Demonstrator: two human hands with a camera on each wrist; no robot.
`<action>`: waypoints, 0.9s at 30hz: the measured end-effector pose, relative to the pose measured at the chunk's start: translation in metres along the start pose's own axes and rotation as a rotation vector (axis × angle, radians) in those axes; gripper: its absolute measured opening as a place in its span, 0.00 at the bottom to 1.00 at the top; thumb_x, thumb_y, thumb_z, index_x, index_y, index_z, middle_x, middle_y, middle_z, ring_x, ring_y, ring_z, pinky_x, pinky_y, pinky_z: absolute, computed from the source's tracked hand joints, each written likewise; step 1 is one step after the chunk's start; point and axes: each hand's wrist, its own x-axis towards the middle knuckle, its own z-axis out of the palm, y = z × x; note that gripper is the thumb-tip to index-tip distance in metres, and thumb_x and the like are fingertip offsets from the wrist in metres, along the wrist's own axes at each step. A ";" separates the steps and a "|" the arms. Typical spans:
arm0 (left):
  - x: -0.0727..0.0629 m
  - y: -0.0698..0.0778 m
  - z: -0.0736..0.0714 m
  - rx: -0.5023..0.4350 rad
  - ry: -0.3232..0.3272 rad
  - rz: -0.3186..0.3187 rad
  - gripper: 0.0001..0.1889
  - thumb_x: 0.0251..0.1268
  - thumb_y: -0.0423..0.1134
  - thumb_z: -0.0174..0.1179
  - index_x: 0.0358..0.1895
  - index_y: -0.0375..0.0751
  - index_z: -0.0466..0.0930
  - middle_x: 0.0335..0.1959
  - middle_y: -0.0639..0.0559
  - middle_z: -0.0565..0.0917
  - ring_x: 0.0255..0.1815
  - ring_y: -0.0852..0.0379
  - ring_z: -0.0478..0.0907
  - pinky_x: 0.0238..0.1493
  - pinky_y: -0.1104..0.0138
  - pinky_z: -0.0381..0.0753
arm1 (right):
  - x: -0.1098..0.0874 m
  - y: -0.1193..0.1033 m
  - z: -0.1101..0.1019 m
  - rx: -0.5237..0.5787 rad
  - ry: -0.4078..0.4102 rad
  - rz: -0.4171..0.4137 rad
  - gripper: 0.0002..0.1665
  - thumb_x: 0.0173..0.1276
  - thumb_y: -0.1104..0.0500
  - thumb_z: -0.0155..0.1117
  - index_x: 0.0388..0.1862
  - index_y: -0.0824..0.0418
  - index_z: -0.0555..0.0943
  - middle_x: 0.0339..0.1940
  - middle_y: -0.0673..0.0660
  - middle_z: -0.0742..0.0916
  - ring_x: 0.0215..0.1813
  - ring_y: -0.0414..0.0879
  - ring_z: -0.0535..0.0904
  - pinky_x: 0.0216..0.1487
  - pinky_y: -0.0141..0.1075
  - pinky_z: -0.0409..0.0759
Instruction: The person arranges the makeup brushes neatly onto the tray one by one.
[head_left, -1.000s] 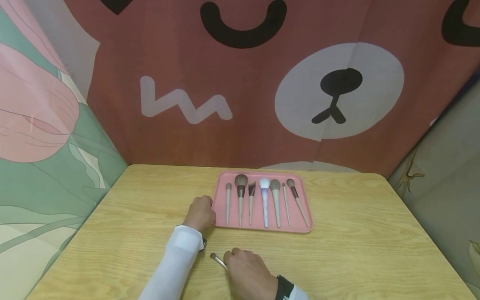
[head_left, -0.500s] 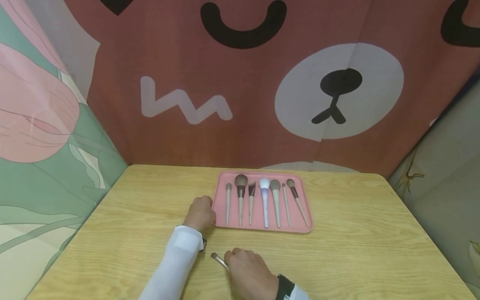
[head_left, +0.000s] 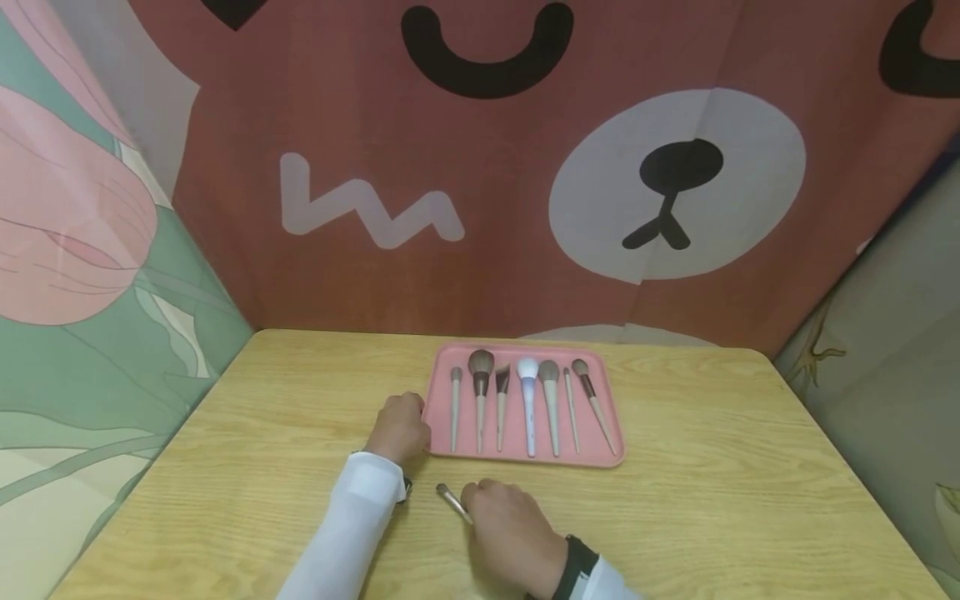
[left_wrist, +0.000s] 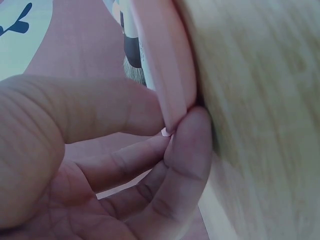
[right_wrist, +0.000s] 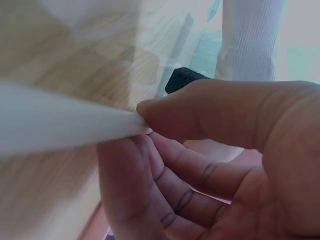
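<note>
My left hand (head_left: 400, 428) pinches the left edge of a pink tray (head_left: 517, 457), thumb on the rim and fingers under it in the left wrist view. Several makeup brushes lie side by side in the tray, heads toward the wall. Among them are a large dark fluffy brush (head_left: 481, 381), an angled brush (head_left: 502, 400) and a white-headed one (head_left: 528, 400). In front of the tray, my right hand (head_left: 513, 533) pinches a small makeup brush (head_left: 453, 502), its short dark head pointing up and left. Up close, its pale handle (right_wrist: 75, 120) sits between thumb and forefinger.
The tray rests on a light wooden table (head_left: 712, 483) near its back edge. Behind stands a brown hanging cloth (head_left: 510, 183) with a bear face, and flowered cloths (head_left: 82, 217) flank the sides. My left forearm in a white sleeve (head_left: 341, 525) crosses the front left.
My right hand has moved slightly away from me and to the right with the brush, closer to the tray. The left hand and the tray stay put.
</note>
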 end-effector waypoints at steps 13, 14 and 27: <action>-0.001 -0.004 0.000 -0.037 -0.005 -0.003 0.12 0.54 0.21 0.61 0.43 0.28 0.85 0.35 0.39 0.85 0.31 0.48 0.80 0.30 0.63 0.80 | 0.015 0.008 -0.002 0.063 0.050 0.075 0.11 0.53 0.75 0.66 0.29 0.60 0.82 0.22 0.49 0.79 0.23 0.39 0.71 0.23 0.31 0.70; -0.001 -0.004 0.000 -0.042 -0.006 -0.007 0.12 0.54 0.21 0.61 0.43 0.28 0.84 0.35 0.39 0.85 0.30 0.48 0.79 0.30 0.64 0.79 | 0.017 0.009 -0.003 0.062 0.062 0.072 0.11 0.53 0.75 0.66 0.29 0.60 0.82 0.22 0.50 0.80 0.23 0.39 0.72 0.23 0.31 0.71; -0.001 -0.002 0.000 -0.034 0.004 0.011 0.08 0.56 0.22 0.61 0.38 0.31 0.84 0.30 0.42 0.83 0.29 0.48 0.79 0.28 0.63 0.78 | 0.063 0.012 -0.005 0.197 0.204 0.123 0.07 0.61 0.73 0.68 0.38 0.68 0.85 0.25 0.56 0.84 0.26 0.42 0.78 0.24 0.29 0.76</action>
